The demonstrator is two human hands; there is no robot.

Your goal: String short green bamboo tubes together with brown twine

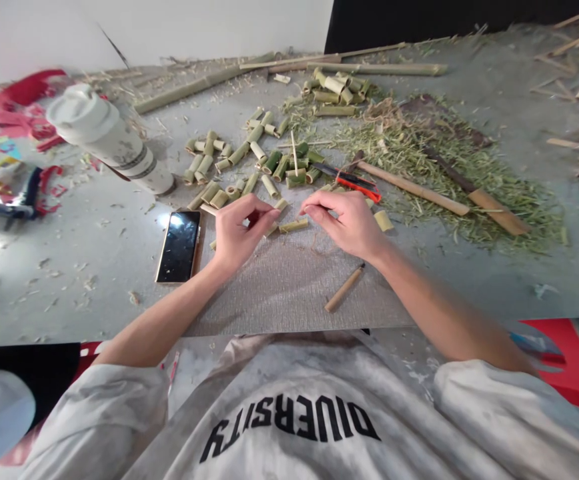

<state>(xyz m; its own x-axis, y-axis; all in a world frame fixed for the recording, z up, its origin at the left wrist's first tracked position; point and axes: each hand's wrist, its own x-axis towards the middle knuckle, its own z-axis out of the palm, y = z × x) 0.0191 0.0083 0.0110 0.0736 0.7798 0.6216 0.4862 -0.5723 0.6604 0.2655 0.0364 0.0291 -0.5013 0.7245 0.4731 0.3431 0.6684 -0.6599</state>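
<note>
My left hand [245,225] is closed in a pinch over the table; a short bamboo piece [280,205] shows by its fingertips, and whether it is gripped is unclear. Facing it, my right hand [342,219] also has thumb and forefinger together, and anything between them is too small to make out. Thin brown fibres [319,248] show below the hands. A cut bamboo piece [294,227] lies between the hands. Nearer the table's front edge rests a small wooden-handled tool [343,289]. An orange-and-black cutter [354,183] lies just beyond my right hand.
Beyond the hands are many cut bamboo tubes [272,163]. A phone [178,247] and a white lidded cup [114,143] are at the left. A wooden-handled tool [414,188], a broad blade with bamboo handle [499,210] and green shavings [534,230] lie right.
</note>
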